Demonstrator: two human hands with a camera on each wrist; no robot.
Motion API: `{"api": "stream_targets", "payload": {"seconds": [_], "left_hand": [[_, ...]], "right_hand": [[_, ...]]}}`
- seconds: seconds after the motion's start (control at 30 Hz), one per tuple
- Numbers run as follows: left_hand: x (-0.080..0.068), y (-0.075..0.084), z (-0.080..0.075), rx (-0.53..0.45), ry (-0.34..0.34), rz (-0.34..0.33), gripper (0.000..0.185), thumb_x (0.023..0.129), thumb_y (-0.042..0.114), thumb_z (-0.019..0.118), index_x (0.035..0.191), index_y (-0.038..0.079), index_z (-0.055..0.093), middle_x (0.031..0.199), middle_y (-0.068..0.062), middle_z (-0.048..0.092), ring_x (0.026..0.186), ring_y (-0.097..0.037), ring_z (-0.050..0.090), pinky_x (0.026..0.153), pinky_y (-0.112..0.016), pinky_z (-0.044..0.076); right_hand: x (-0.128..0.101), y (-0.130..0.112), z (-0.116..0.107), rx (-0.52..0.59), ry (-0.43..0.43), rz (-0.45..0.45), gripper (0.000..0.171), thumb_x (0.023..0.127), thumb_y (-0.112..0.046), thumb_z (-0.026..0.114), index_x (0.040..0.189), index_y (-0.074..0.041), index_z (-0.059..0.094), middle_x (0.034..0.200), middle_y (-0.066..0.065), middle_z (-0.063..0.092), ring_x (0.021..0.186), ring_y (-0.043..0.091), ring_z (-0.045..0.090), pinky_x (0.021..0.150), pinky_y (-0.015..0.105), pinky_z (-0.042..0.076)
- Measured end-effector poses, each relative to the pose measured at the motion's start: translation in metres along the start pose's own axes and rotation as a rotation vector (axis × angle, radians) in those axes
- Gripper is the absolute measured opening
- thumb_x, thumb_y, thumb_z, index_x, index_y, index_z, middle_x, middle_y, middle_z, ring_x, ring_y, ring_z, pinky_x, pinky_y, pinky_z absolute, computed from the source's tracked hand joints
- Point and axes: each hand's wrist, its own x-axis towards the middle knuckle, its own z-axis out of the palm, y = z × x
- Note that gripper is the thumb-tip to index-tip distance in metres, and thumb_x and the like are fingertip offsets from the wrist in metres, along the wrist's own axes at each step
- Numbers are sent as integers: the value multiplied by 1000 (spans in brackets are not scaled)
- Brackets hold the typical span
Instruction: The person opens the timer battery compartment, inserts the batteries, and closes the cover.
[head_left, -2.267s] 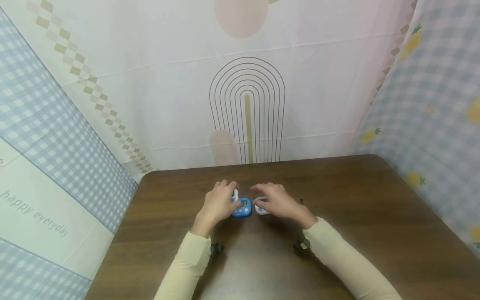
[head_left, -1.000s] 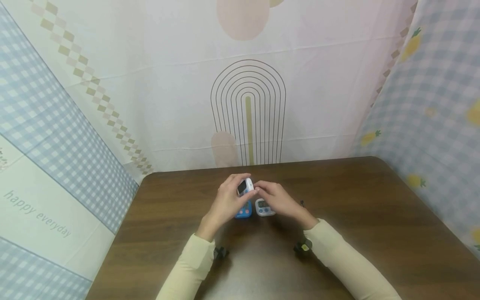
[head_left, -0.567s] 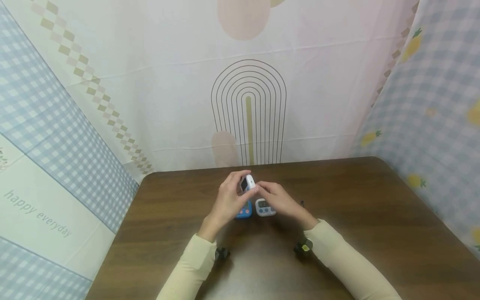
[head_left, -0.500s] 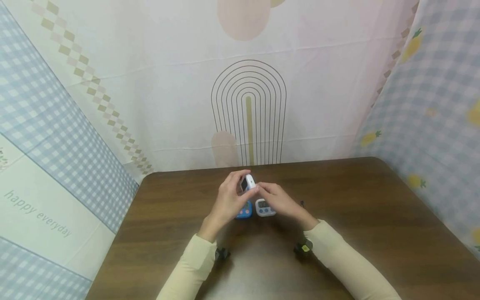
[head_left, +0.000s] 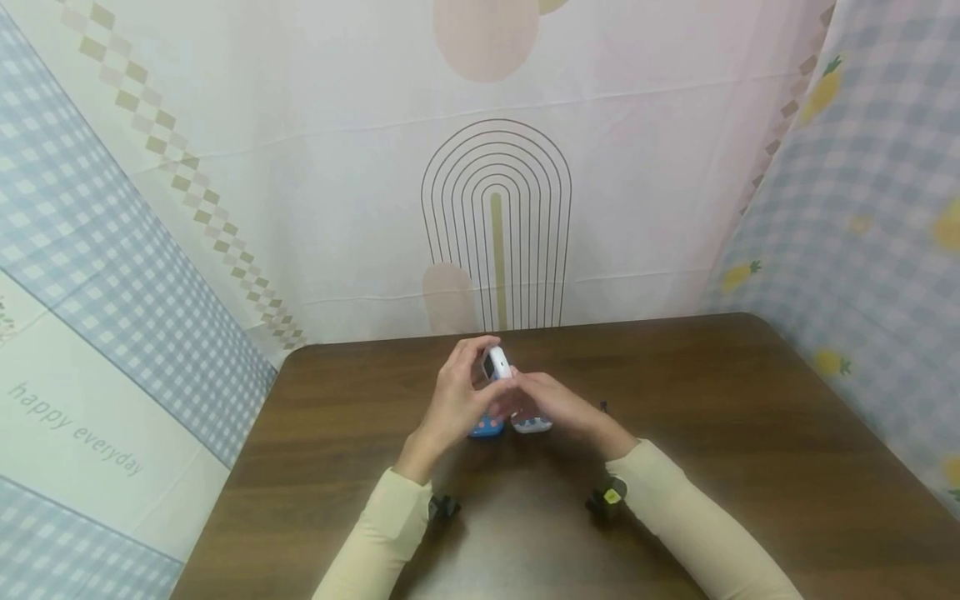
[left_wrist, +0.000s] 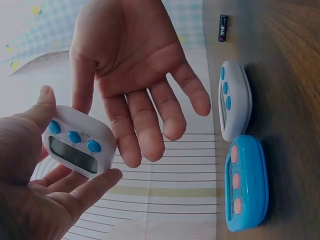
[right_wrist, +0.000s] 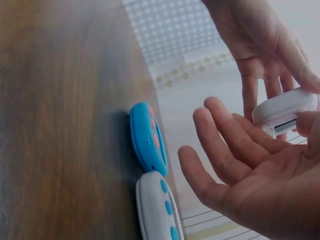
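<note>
Timers first: your left hand (left_wrist: 35, 200) pinches a white timer with blue buttons (left_wrist: 77, 148), thumb on its upper edge, fingers curled under the lower edge. It's lifted clear of the table (head_left: 712, 433), display side facing the left wrist camera. In the head view that timer (head_left: 495, 365) sits at the top of your left hand (head_left: 453, 404), above the other two units.

Your right hand (left_wrist: 132, 75) has its fingers spread and relaxed, palm toward the held timer, gripping nothing. Index fingertip sits just beside the timer's right edge in the left wrist view; contact can't be confirmed there. In the right wrist view your right thumb lies at the near end of the timer (right_wrist: 285, 110), by the slot in its edge, and looks to be touching it.

On the table below your hands:
- blue timer with pink buttons (left_wrist: 246, 184), lying flat
- second white timer with blue buttons (left_wrist: 234, 100), just beside the blue one, edges near touching
- small black battery (left_wrist: 223, 27) farther off, well apart from both timers

Head view: the blue timer (head_left: 486, 427) and the second white timer (head_left: 532, 423) are partly hidden under your right hand (head_left: 558, 408). Both sleeves are cream. Backdrop is patterned cloth with an arch print (head_left: 497, 221).
</note>
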Motion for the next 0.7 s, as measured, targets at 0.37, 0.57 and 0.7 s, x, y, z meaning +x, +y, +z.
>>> {"api": "stream_targets", "payload": {"seconds": [0.37,0.57,0.7], "left_hand": [[1,-3,-2,-96,-27,-10,55,94,15,80,143,8,55,142,-13,64,135,-28,62,96,-41,62],[3,0,-6,-202,-31,-46,51,94,11,81,141,14,60,142,-11,68,134,-26,64,86,-34,65],[3,1,-7,-296,-22,-89,49,92,5,82,138,8,64,142,-11,69,135,-27,64,88,-32,64]], "right_hand": [[0,-3,0,297,-66,93,54,115,-47,34,130,-5,63,110,9,79,107,25,75,98,47,60],[0,-1,-4,332,-51,109,48,114,-50,39,124,-12,66,107,4,80,107,26,75,99,46,60],[0,0,-4,337,10,135,41,114,-45,42,123,-12,66,105,4,79,103,23,74,98,44,61]]}}
